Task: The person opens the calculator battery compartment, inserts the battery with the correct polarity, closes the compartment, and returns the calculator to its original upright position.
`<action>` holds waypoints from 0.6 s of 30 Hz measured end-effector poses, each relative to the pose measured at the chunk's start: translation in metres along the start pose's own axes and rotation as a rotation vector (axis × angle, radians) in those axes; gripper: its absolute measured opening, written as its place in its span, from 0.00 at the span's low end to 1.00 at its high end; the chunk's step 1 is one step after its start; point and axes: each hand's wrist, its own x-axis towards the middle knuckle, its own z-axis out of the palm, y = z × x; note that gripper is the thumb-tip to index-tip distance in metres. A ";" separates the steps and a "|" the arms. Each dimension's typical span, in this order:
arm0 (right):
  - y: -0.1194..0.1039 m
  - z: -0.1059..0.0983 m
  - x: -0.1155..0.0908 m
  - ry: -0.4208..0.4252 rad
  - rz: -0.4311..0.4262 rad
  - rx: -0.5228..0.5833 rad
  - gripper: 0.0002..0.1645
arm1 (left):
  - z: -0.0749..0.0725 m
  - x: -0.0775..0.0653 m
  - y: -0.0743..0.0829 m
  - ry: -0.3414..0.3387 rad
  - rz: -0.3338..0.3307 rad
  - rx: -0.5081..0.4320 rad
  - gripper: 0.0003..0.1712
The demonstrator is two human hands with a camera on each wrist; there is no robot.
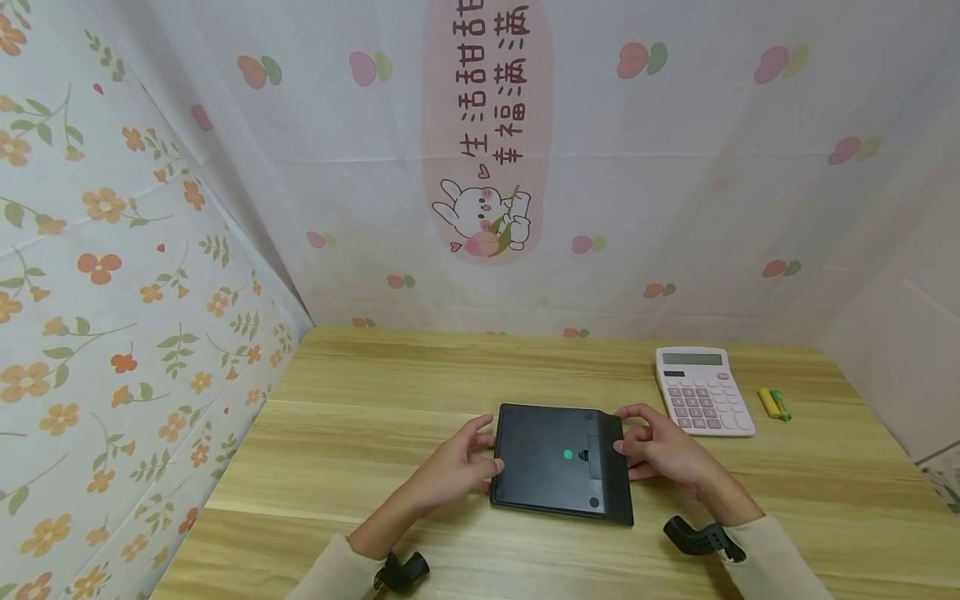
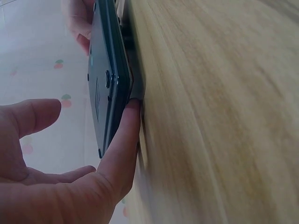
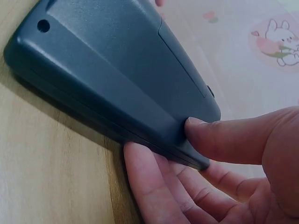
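A flat black calculator (image 1: 547, 458) lies back side up, showing its battery cover, small round feet and a green sticker. My right hand (image 1: 660, 446) grips its thicker right end, with the thumb on the back and the other fingers underneath, as the right wrist view shows. At the left edge is my left hand (image 1: 457, 462), its fingers spread. In the left wrist view one finger (image 2: 124, 144) reaches under the calculator's edge while another digit stands apart above it. The calculator's front is hidden.
A pink calculator (image 1: 703, 392) lies face up at the back right, beyond my right hand. To its right are a yellow battery (image 1: 769, 402) and a green one (image 1: 782, 406). Patterned cloth (image 1: 360, 208) hangs behind and left of the wooden table (image 1: 360, 375).
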 end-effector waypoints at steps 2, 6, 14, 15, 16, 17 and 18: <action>0.000 0.000 0.000 0.004 0.004 -0.007 0.36 | 0.000 0.000 0.000 0.002 0.001 0.011 0.48; -0.002 0.000 -0.001 0.021 0.028 -0.022 0.39 | 0.001 0.000 0.000 0.010 0.005 0.033 0.48; -0.005 0.001 0.000 0.031 0.034 -0.059 0.42 | 0.001 0.002 -0.001 0.028 -0.002 0.047 0.47; -0.005 0.001 0.000 0.035 0.034 -0.064 0.41 | 0.001 0.002 -0.001 0.030 -0.003 0.048 0.47; -0.005 0.001 0.001 0.041 0.035 -0.066 0.41 | 0.001 0.002 -0.001 0.033 -0.004 0.051 0.47; -0.005 0.002 0.001 0.045 0.035 -0.070 0.41 | 0.001 0.002 0.000 0.035 -0.006 0.055 0.47; -0.005 0.002 0.001 0.048 0.032 -0.071 0.41 | 0.001 0.002 -0.001 0.036 -0.007 0.058 0.47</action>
